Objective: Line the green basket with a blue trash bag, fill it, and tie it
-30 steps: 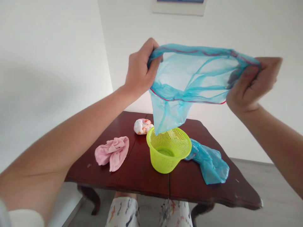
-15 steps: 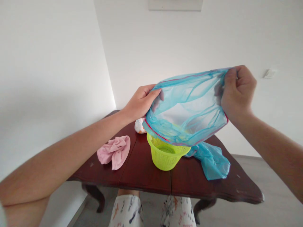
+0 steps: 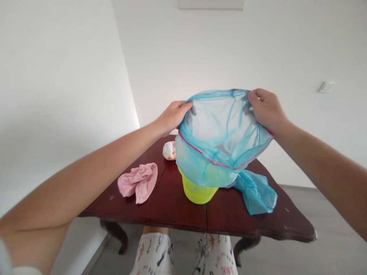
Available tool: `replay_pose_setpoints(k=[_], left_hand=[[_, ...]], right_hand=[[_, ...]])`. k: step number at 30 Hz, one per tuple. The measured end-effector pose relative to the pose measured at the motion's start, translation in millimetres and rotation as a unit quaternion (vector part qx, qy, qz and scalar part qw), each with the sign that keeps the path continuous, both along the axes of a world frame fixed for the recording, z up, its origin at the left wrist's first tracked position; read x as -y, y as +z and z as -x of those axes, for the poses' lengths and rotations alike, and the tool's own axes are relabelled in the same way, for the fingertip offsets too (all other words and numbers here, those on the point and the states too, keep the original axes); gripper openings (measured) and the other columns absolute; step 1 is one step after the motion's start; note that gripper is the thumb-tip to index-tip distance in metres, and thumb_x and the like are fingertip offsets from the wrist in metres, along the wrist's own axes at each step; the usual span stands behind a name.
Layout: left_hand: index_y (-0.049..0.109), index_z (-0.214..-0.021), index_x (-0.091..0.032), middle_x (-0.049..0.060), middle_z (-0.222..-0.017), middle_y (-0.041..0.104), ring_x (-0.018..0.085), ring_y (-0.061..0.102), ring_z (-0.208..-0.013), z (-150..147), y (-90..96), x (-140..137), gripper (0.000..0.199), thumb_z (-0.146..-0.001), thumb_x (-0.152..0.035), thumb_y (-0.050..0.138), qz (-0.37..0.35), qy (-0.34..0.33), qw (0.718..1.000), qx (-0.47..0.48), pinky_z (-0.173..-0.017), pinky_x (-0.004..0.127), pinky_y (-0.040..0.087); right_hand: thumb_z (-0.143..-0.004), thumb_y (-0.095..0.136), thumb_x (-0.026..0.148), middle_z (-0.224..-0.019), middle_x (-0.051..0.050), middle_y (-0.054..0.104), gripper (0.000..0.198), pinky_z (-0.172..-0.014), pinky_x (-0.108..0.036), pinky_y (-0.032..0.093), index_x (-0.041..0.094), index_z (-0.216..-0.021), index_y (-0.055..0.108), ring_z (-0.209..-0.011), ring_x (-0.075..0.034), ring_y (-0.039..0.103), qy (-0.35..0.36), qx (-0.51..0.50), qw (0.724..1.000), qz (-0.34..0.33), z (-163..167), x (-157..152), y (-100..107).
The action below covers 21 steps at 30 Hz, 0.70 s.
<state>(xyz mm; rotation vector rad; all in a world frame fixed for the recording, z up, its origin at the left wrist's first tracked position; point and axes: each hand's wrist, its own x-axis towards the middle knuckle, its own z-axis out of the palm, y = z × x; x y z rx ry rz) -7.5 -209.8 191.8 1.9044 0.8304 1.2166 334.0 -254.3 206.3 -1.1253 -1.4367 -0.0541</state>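
A translucent blue garbage bag [image 3: 212, 126] with a red drawstring edge is stretched wide between my hands, its mouth facing me. My left hand [image 3: 174, 116] pinches the rim on the left, thumb on top. On the right, my right hand [image 3: 265, 109] is closed around the opposite rim. Below the bag stands a yellow-green plastic basket [image 3: 199, 193], upright on the table; the bag's lower part hangs in front of its top and hides the basket's rim. I cannot tell whether any of the bag is inside it.
On the dark red wooden table [image 3: 172, 206], a crumpled pink cloth [image 3: 139, 181] lies at left and a white-and-orange bundle [image 3: 169, 150] behind it. Another crumpled blue bag [image 3: 256, 193] lies right of the basket. White walls stand behind and at left.
My right hand has moved left and slightly down, bringing the rims closer together. The bag has opened rounder and dropped lower, covering the basket's rim, which showed before.
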Motion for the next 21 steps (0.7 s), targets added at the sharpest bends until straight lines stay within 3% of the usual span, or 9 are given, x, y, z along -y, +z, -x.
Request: replay_pose_setpoints(k=[2,5,9,13,16,18,21], left_hand=[[0.077,-0.089,-0.019,-0.001,-0.061,0.056,0.015,0.051,-0.049,-5.7,-7.5,-13.9,0.042,-0.119,-0.042,0.059,0.022,0.016,0.999,-0.024,-0.050,0.026,0.034],[0.077,-0.089,-0.018,-0.001,-0.061,0.054,0.015,0.050,-0.050,-14.9,-20.8,-36.1,0.039,-0.118,-0.040,0.062,0.053,0.035,0.996,-0.064,-0.051,0.026,0.037],[0.079,-0.091,-0.018,0.001,-0.067,0.061,0.015,0.052,-0.052,-20.7,-28.9,-63.4,0.038,-0.116,-0.040,0.062,0.068,0.043,0.993,-0.089,-0.053,0.027,0.041],[0.080,-0.094,-0.018,-0.001,-0.065,0.058,0.015,0.048,-0.052,-10.3,-20.7,-81.2,0.035,-0.114,-0.043,0.066,0.060,0.046,0.995,-0.069,-0.053,0.026,0.041],[0.079,-0.092,-0.018,0.000,-0.063,0.060,0.015,0.050,-0.053,1.2,-18.9,-87.2,0.034,-0.107,-0.049,0.079,0.065,0.044,0.993,-0.091,-0.055,0.027,0.042],[0.077,-0.089,-0.018,0.001,-0.064,0.064,0.016,0.054,-0.053,4.2,-25.6,-88.0,0.035,-0.102,-0.050,0.086,0.083,0.044,0.987,-0.130,-0.056,0.027,0.043],[0.077,-0.084,-0.018,0.003,-0.064,0.068,0.017,0.056,-0.053,-0.5,-43.7,-85.2,0.034,-0.102,-0.046,0.086,0.109,0.037,0.978,-0.171,-0.054,0.026,0.042]], right_hand=[[-0.114,0.072,0.035,-0.066,0.002,0.068,0.025,-0.055,-0.028,0.038,0.022,-0.093,0.078,-0.060,-0.017,0.057,-0.030,0.018,0.998,0.059,-3.6,-15.2,-11.4],[-0.110,0.074,0.041,-0.070,0.000,0.066,0.032,-0.066,-0.031,0.046,0.025,-0.083,0.071,-0.075,-0.021,0.061,-0.060,0.044,0.993,0.093,-3.1,-37.1,-28.7],[-0.111,0.070,0.039,-0.076,-0.002,0.068,0.034,-0.074,-0.033,0.048,0.025,-0.080,0.066,-0.084,-0.024,0.063,-0.070,0.035,0.988,0.132,6.2,-59.0,-46.3],[-0.113,0.060,0.032,-0.083,-0.004,0.075,0.028,-0.070,-0.031,0.046,0.024,-0.088,0.068,-0.078,-0.021,0.063,-0.042,0.016,0.990,0.134,18.4,-67.4,-54.3],[-0.117,0.057,0.036,-0.087,-0.006,0.082,0.025,-0.059,-0.030,0.039,0.024,-0.100,0.070,-0.062,-0.018,0.056,0.011,-0.020,0.984,0.176,27.7,-67.8,-62.4],[-0.119,0.061,0.043,-0.087,-0.006,0.085,0.027,-0.053,-0.028,0.033,0.024,-0.101,0.069,-0.055,-0.015,0.051,0.025,-0.027,0.974,0.222,32.4,-67.5,-71.4],[-0.115,0.072,0.046,-0.081,-0.009,0.086,0.036,-0.051,-0.027,0.033,0.022,-0.088,0.068,-0.054,-0.014,0.052,0.016,-0.020,0.961,0.274,33.9,-65.1,-86.7]])
